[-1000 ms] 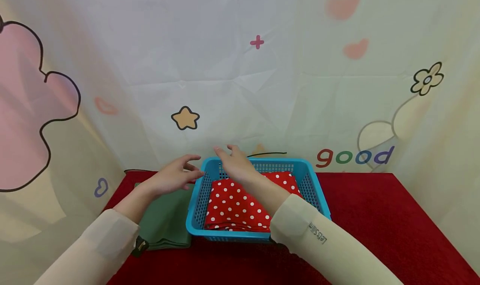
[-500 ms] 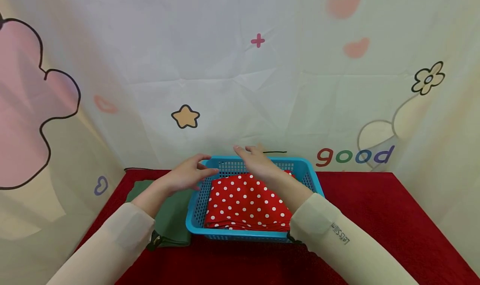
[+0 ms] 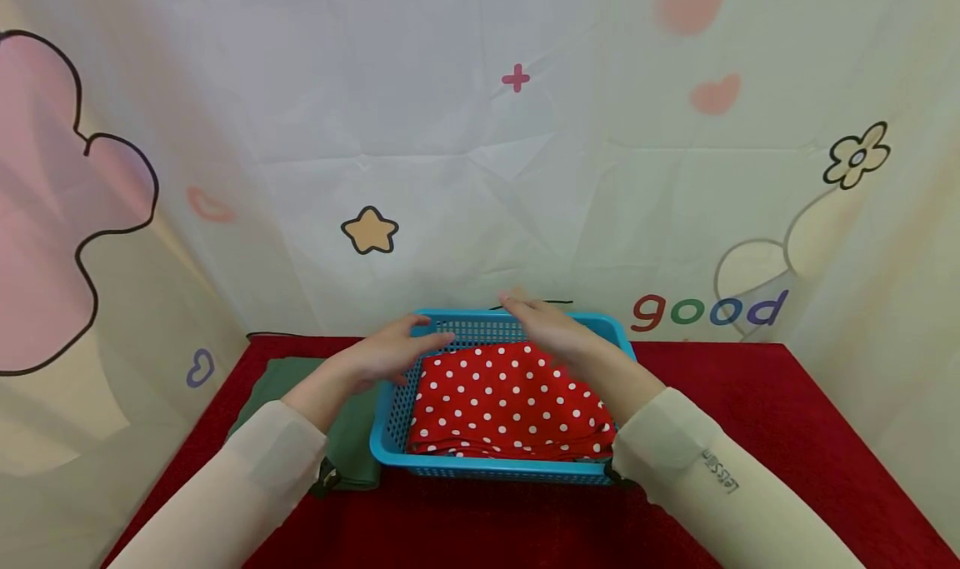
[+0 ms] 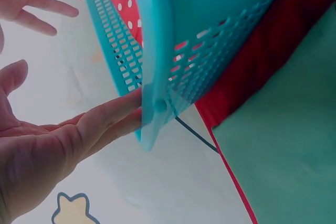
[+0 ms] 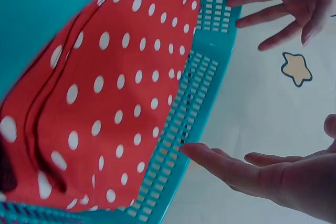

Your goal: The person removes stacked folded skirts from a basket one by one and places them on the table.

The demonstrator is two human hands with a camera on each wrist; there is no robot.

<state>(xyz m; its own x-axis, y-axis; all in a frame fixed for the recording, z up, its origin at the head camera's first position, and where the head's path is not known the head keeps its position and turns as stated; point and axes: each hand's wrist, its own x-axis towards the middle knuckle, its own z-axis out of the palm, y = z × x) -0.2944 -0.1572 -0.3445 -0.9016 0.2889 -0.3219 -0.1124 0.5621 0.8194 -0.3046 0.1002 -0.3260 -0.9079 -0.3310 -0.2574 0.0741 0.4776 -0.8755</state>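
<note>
A blue plastic basket [image 3: 517, 469] with slotted walls holds a folded red cloth with white polka dots [image 3: 502, 402]. My left hand [image 3: 390, 352] hovers over the basket's left end, fingers spread and relaxed. In the left wrist view its fingertips [image 4: 131, 106] overlap the basket's rim. Over the back right part of the basket is my right hand [image 3: 551, 329], its fingers extended and nothing between them. The right wrist view shows the right hand [image 5: 273, 177] beside the far rim, with the dotted cloth lying folded inside.
A folded green cloth [image 3: 288, 377] lies on the red-covered table [image 3: 720, 402] left of the basket, partly behind the left arm. Behind the table hangs a pale printed curtain [image 3: 450, 136]. Both sleeves are cream, and dark straps show below their cuffs.
Both hands have moved to the right, the right hand farther, from over the basket's back left to its back right. More of the dotted cloth shows. The basket has stayed in place.
</note>
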